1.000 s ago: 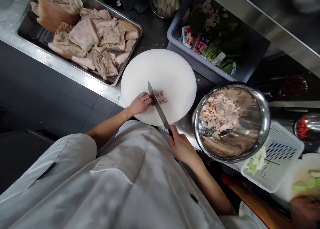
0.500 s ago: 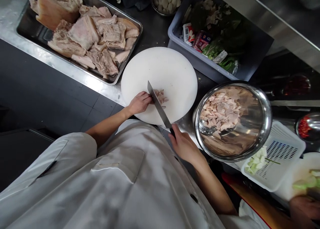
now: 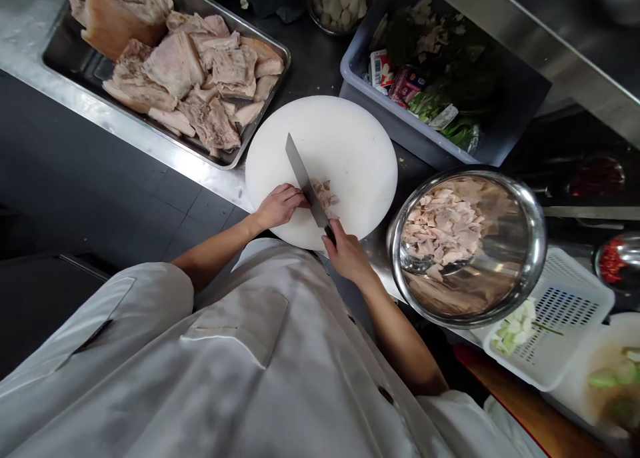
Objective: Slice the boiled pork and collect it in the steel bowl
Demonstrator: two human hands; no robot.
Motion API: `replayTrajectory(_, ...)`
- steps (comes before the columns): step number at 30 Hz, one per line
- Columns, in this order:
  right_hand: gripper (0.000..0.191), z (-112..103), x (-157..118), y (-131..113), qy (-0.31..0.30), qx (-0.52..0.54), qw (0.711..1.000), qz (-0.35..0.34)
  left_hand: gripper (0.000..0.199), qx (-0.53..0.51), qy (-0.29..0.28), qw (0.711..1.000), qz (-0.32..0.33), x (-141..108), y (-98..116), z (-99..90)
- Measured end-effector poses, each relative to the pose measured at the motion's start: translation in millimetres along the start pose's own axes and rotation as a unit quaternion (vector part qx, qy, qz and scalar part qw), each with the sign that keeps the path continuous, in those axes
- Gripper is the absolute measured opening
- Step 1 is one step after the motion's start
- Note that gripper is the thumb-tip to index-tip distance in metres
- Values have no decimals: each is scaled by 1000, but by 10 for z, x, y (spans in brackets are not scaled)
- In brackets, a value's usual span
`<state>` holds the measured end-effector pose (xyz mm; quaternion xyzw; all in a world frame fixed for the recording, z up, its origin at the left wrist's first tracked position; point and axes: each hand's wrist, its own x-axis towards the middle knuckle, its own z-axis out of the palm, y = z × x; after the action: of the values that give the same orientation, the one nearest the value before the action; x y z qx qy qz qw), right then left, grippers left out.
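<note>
My right hand (image 3: 346, 250) is wrapped around the dark handle of a kitchen knife (image 3: 301, 171). Its blade slants across a round white cutting board (image 3: 360, 145), the tip pointing away from me. My left hand (image 3: 281, 205) is closed at the left side of the blade, curled fingers pressing on a piece of meat that is mostly hidden beneath them. To the right of the blade lies a small pile of sliced meat (image 3: 325, 195). A steel bowl (image 3: 537, 245) right of the board holds many cut meat slices (image 3: 443, 225).
At upper left a metal tray (image 3: 90, 91) carries large cooked meat slabs (image 3: 173, 65). A grey bin (image 3: 385, 111) with greens and packets stands behind the board, near a bowl of white pieces (image 3: 343, 5). A white basket (image 3: 575, 318) and another person's blurred work area are at right.
My right hand and the knife have moved forward and left, the blade sliding further across the board. My left hand stays in nearly the same place. The view has shifted slightly.
</note>
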<state>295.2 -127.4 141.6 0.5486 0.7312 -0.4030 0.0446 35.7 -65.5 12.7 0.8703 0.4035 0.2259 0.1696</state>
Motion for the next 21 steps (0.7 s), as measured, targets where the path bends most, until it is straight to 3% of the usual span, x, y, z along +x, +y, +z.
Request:
replayTrajectory(5,29,-232,-389,4,-46,-28,999,0,26,11,-5,1000,-1,-10,-13,5)
replayTrajectory(10,30,-214,-252,3,-49,-44,998,-9,26,12,-22,1000,-3,-6,-20,4)
replayTrajectory(14,30,-205,-362,139,-56,-44,997,-18,26,18,-8,1000,0,-20,-11,5)
replayTrajectory(21,36,-42,114,11,-11,-30,999,-32,30,-1,22,1000,-2,-74,-38,5)
